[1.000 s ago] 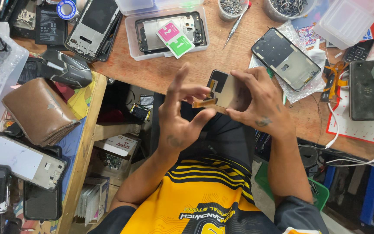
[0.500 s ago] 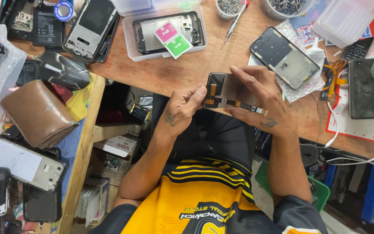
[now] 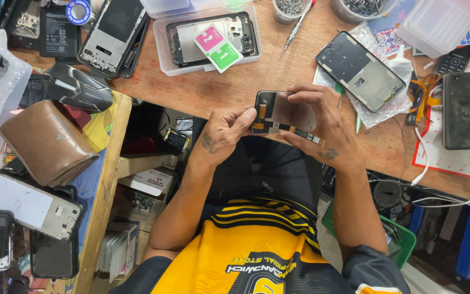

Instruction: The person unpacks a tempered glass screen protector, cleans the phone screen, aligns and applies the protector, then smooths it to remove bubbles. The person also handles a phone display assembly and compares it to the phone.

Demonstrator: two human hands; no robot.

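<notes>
A: What's in the grip?

B: Both hands hold one phone screen panel (image 3: 284, 111), dark and glossy, back side up with an orange flex strip showing. The left hand (image 3: 221, 133) pinches its left short edge, thumb tip on the panel's face. The right hand (image 3: 322, 128) wraps the right half, fingers curled over the top edge and closed on it.

A: And where is the panel?

B: Held in the air just over the near edge of the wooden table (image 3: 246, 90), above the person's lap.

A: What lies closest?

B: Just beyond the right hand, another dark screen assembly (image 3: 361, 71) lies tilted on a clear plastic bag. Further in, toward the far edge, a clear tray (image 3: 164, 49) holds a phone frame (image 3: 213, 38) with pink and green wipe packets (image 3: 217, 48) on top. A screwdriver (image 3: 296, 26) lies beside it, near a cup of small parts (image 3: 289, 8).

A: The outer parts?

B: At the right edge sits a black keypad phone (image 3: 463, 109) on a white mat. On the left side bench rest a brown wallet (image 3: 44, 142) and a black mouse (image 3: 80, 87).
</notes>
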